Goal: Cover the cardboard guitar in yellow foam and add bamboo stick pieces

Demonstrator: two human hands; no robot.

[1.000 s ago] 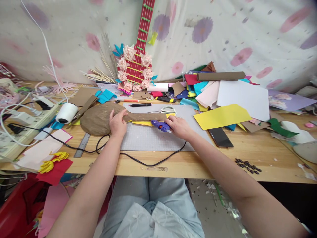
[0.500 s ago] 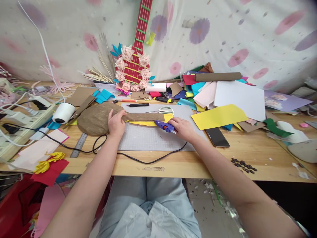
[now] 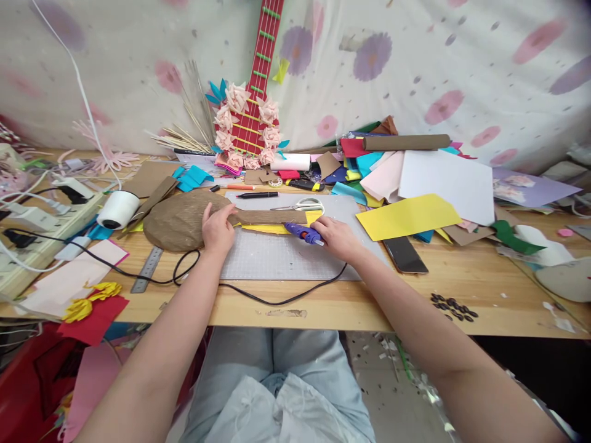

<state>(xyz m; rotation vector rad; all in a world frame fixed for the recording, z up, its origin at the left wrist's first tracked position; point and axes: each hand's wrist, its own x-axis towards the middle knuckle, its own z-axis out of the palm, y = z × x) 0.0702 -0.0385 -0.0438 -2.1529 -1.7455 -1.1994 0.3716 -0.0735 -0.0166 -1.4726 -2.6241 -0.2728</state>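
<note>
A brown paper-covered guitar shape point(image 3: 178, 220) lies sideways, its rounded body on the left and its long neck point(image 3: 272, 217) pointing right over the grey cutting mat point(image 3: 277, 264). My left hand point(image 3: 218, 229) grips it where body and neck meet, fingers on the top. Yellow paper point(image 3: 265, 229) shows along the neck's near edge and at its right end. In my right hand point(image 3: 339, 237) is a purple glue gun point(image 3: 303, 232), its front end by the yellow strip at the neck's near side. The black cord point(image 3: 277, 303) loops across the table's front.
White-handled scissors point(image 3: 308, 204) and a black pen point(image 3: 257, 195) lie behind the neck. Yellow paper point(image 3: 409, 216), a phone point(image 3: 406, 255) and small dark beads point(image 3: 455, 306) are at the right. A ruler point(image 3: 146, 271) and power strip point(image 3: 46, 240) are left. A red decorated guitar point(image 3: 249, 129) stands behind.
My right hand has shifted the glue gun slightly left along the neck's near edge. My left hand and the brown guitar shape stay in place.
</note>
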